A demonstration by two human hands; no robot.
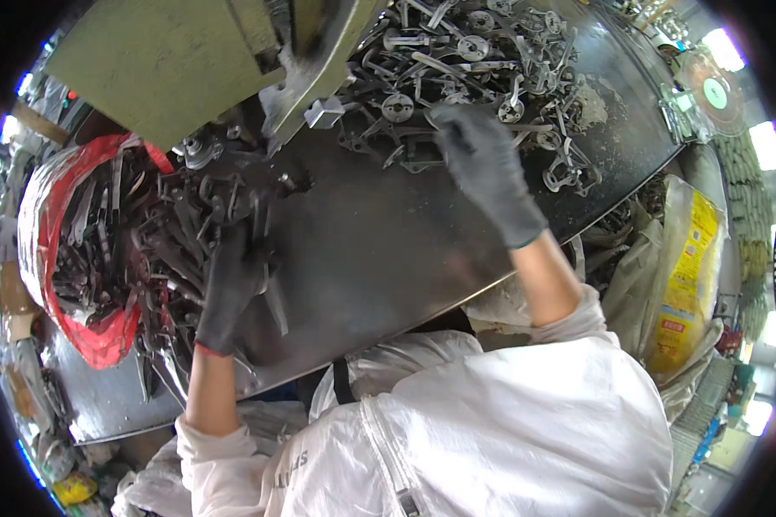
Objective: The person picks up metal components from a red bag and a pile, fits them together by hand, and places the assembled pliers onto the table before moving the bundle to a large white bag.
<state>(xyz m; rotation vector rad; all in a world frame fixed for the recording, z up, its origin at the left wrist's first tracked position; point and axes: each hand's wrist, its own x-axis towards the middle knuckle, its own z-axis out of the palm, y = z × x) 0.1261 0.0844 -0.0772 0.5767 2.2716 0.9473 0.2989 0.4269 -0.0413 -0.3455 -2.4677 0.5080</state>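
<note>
My left hand (pixel 233 280), in a dark work glove, is over a heap of dark metal parts (pixel 177 250) on the left of the bench. Its fingers blur into the dark parts, so their grip cannot be made out. A long pointed metal piece (pixel 276 303) sticks out beside that hand. Farther off, my right hand (pixel 485 168), gloved too, reaches to the near edge of a big pile of grey cast metal parts (pixel 474 47) with arms and round hubs. Its fingers are curled together at the pile; what lies between them is hidden.
A green machine body (pixel 159 65) overhangs the bench (pixel 353 233) at the far left, with a small metal block (pixel 323 112) beside it. A red-rimmed white sack (pixel 99 345) of metal parts lies at left. A yellow-and-white sack (pixel 685 276) stands past the right edge.
</note>
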